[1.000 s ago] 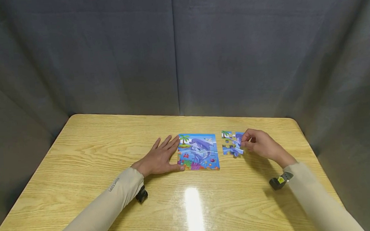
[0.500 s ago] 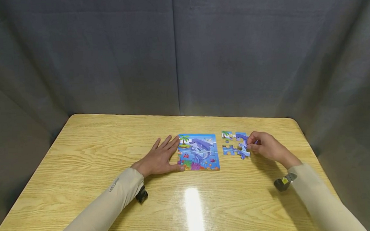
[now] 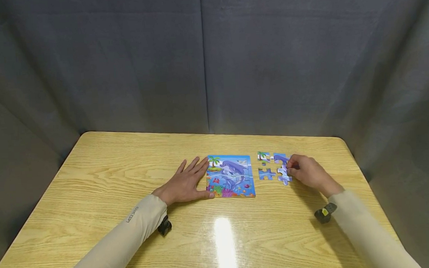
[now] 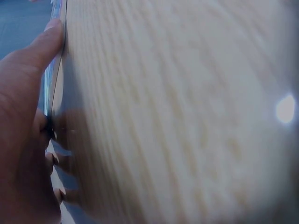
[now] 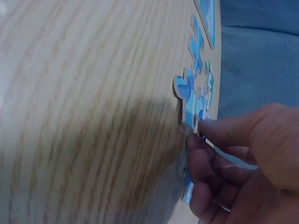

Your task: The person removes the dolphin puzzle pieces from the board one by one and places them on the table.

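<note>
A dolphin jigsaw puzzle (image 3: 230, 175) in a flat square frame lies on the table. My left hand (image 3: 183, 184) rests spread at its left side, the thumb at the lower left corner and fingertips at the upper left edge. Right of the puzzle are several loose pieces. My right hand (image 3: 309, 174) pinches the right edge of a blue-and-purple jigsaw piece (image 3: 284, 176) between thumb and index finger, low over the table. In the right wrist view that jigsaw piece (image 5: 189, 105) shows its rounded tab, and the fingers partly hide its edge.
A palm-tree piece (image 3: 262, 156) and a sea piece (image 3: 264, 174) lie between the puzzle and my right hand. A dolphin-head piece (image 3: 280, 158) sits just behind the pinched one. The wooden table (image 3: 129, 165) ends at a grey curtain (image 3: 143, 73).
My right hand has moved right, taking the pinched jigsaw piece away from the sea piece. The dolphin-head piece behind it has shifted right too. My left hand has stayed put.
</note>
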A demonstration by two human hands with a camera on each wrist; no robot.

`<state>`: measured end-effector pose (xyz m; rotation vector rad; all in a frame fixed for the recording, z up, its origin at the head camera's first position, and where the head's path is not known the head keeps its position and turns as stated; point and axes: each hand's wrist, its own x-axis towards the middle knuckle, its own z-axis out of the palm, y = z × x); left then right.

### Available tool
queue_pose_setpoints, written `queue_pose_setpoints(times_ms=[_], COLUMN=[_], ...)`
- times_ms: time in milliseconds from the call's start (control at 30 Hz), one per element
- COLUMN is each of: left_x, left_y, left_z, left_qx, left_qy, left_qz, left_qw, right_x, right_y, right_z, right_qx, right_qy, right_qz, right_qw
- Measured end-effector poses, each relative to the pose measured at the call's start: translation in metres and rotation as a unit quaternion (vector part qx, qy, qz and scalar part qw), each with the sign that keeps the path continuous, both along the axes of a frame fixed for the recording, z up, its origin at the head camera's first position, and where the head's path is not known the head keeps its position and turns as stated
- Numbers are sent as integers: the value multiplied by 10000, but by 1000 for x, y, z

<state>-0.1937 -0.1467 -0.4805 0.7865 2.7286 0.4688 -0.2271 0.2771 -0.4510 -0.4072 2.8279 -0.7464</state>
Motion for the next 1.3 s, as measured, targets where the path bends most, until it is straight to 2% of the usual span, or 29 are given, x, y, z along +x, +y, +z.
queue_pose_setpoints(times_ms=[300,833,967,1300], left_x=[0,-2,-1,-1], left_y=[0,0,0,0], left_z=[-1,-2,-3,-2], left_qx=[50,63,18,38], left_qy=[-15,1,-28,-32], left_qz=[16,-1,-23,2], left_qw=[10000,10000,10000,10000], right_x=[1,0,2,-2], right_y=[-8,-12,-19,-45], right_z=[4,1,1,8], right_qx=[415,301,179,-225], right_qy=[-155,-361,-331,-502], right_qz=[-214,-266,-182,399], right_qw=[9988,9985,9991,9977])
